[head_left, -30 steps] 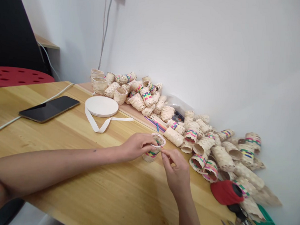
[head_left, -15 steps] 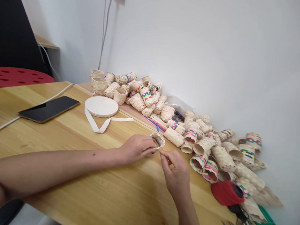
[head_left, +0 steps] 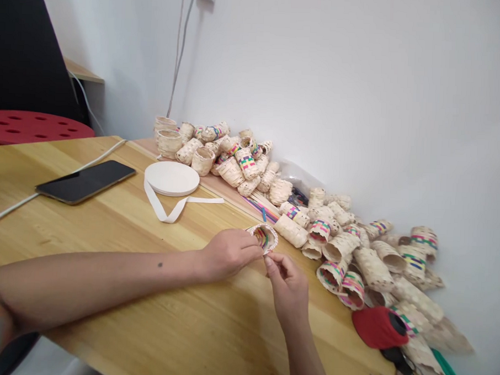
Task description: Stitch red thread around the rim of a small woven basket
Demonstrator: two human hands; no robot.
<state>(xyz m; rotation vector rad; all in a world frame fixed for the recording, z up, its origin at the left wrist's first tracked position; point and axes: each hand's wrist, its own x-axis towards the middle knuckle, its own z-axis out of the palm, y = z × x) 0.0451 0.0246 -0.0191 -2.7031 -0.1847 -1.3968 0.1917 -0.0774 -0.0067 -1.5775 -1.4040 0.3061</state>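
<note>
Pinching with the right hand [head_left: 290,286], fingertips pressed together at the lower rim of the small woven basket [head_left: 265,236]; impossible telling on what. Gripping the basket's wall with the left hand [head_left: 229,253], just above the table [head_left: 107,231]. Tipping it over from upright a second ago, mouth now facing back, probably exposing the rim for edging. Beyond, lying untouched: heap of woven baskets [head_left: 355,253], roll of white tape [head_left: 171,177].
</note>
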